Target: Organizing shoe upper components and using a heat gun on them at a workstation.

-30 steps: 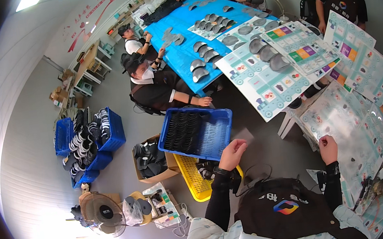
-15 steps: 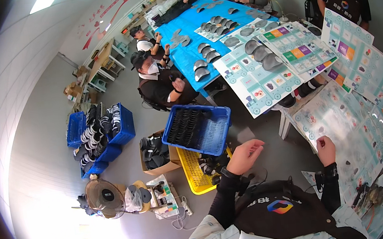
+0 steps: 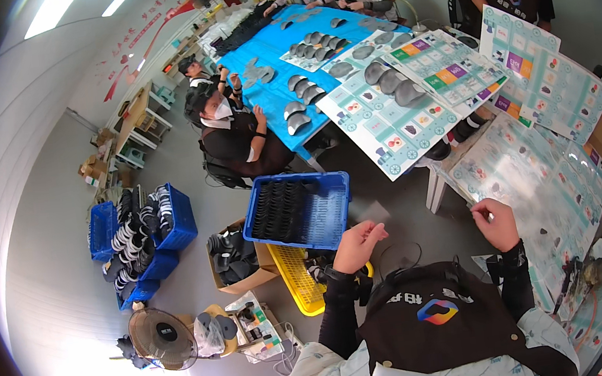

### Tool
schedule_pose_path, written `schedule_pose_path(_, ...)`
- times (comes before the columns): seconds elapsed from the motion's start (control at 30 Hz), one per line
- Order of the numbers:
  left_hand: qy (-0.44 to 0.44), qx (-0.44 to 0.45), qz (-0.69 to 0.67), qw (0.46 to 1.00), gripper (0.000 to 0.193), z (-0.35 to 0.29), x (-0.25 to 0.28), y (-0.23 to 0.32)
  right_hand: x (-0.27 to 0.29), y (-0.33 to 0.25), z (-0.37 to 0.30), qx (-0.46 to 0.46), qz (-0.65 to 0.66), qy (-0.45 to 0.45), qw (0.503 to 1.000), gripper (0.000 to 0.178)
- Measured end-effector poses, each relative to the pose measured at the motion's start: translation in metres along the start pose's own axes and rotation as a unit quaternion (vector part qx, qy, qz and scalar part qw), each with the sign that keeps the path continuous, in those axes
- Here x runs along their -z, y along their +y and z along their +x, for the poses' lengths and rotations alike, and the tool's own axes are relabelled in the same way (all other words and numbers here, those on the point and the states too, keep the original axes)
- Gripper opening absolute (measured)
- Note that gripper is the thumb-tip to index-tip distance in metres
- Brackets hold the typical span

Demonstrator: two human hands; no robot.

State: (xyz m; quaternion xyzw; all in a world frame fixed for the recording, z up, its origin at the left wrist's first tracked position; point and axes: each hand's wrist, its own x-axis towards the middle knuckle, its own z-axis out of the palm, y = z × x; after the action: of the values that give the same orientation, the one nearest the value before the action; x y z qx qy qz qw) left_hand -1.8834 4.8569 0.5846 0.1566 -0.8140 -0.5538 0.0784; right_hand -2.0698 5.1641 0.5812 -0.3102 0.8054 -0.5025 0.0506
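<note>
My left hand [image 3: 357,247] is raised in front of my dark apron [image 3: 421,308], thumb and fingers drawn together. Its nearest neighbour in the picture is the blue basket [image 3: 335,218], which holds rows of dark curved pieces [image 3: 281,209]. Level with it on the right, my right hand [image 3: 497,225] has its fingers curled into a pinch, in front of the table covered with printed sheets [image 3: 537,211]. What either hand pinches, if anything, is too small to make out. Past my left fingertips shows a small pale square [image 3: 374,213].
Under the blue basket is a yellow basket [image 3: 293,279], beside a carton of dark pieces [image 3: 238,259]. A blue-covered table [image 3: 269,109] bears grey curved pieces; several people work around it. At left are stacked blue crates [image 3: 174,222] and a fan [image 3: 161,337].
The whole view has shifted slightly, the far table moving left and up. Both hands have moved a little left in the picture, staying apart with fingers closed. The seated person nearest has moved an arm.
</note>
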Motion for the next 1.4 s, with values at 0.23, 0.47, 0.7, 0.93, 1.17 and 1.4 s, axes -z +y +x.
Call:
schedule_pose_path(0.23, -0.003, -0.008, -0.036, 0.999, 0.028, 0.009, 0.008, -0.024, 0.004, -0.135, -0.002, 0.283, -0.085, 0.163, 0.941, 0.021)
schedule_pose_path(0.47, -0.032, 0.039, -0.012, 0.999, 0.026, 0.008, 0.007, -0.016, -0.003, -0.16, -0.012, 0.176, 0.118, -0.071, 0.975, 0.074)
schedule_pose_path(0.7, -0.007, 0.033, -0.036, 0.999, 0.025, 0.004, 0.007, -0.023, -0.013, -0.135, -0.003, -0.122, 0.47, -0.231, 0.843, 0.051)
schedule_pose_path(0.93, -0.009, 0.045, -0.05, 0.998, 0.023, -0.002, 0.002, -0.03, -0.009, -0.129, -0.001, -0.088, 0.544, -0.277, 0.787, 0.051)
schedule_pose_path(1.17, -0.01, 0.06, -0.046, 0.997, 0.024, -0.002, 0.001, -0.018, -0.009, -0.12, 0.003, -0.106, 0.543, -0.264, 0.79, 0.047)
schedule_pose_path(1.4, -0.006, 0.063, -0.046, 0.997, 0.023, -0.001, 0.0, -0.02, -0.014, -0.109, 0.012, -0.128, 0.537, -0.217, 0.805, 0.039)
